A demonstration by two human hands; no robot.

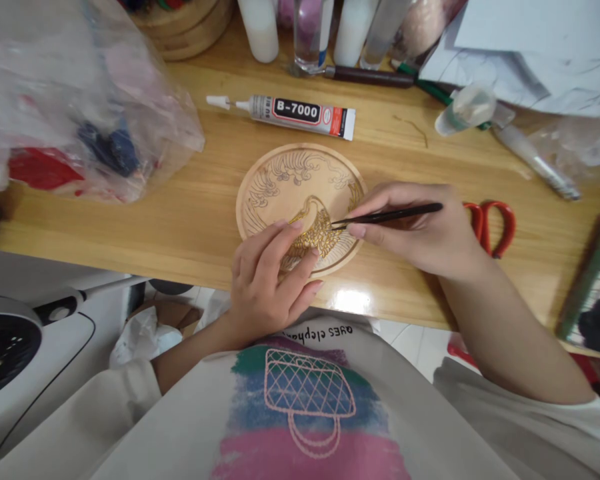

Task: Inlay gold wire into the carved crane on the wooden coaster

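A round wooden plate lies on the table, with dark line drawing near its rim and a bird shape outlined in gold wire at its lower middle. My left hand rests on the plate's lower left, fingers stretched out and apart, fingertips beside the gold work. In my right hand is a pair of black tweezers, pinched between thumb and fingers. Their tips touch or hover just over the gold part's right side; whether they hold a bit of wire is too small to tell.
Above the plate lies a B-7000 glue tube. Red-handled scissors sit beside my right wrist. A clear plastic bag fills the left side. Bottles, papers and a small plastic cup stand or lie at the back.
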